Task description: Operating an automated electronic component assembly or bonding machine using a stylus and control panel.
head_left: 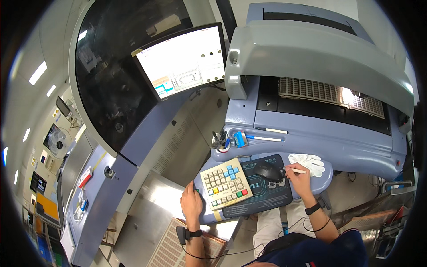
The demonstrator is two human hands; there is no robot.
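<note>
My right hand (300, 180) pinches a slim white pen (297, 170) just right of a black computer mouse (267, 170). The mouse lies on a dark printed mouse pad (267, 200). Overlapping the pad's left side is a beige keypad (226, 183) with several coloured keys. My left hand (191, 205) rests at the left edge of the blue-grey shelf, beside the keypad, its fingers stretched out and holding nothing that I can see. A white glove (308, 163) lies beyond my right hand.
Behind the shelf, a grey machine (320, 49) holds a lit panel of small parts (329, 91). A monitor (182, 62) stands at the upper left. A pen cup (220, 141), a small blue box (240, 139) and loose pens lie in a tray. Patterned panels (171, 244) sit below my left arm.
</note>
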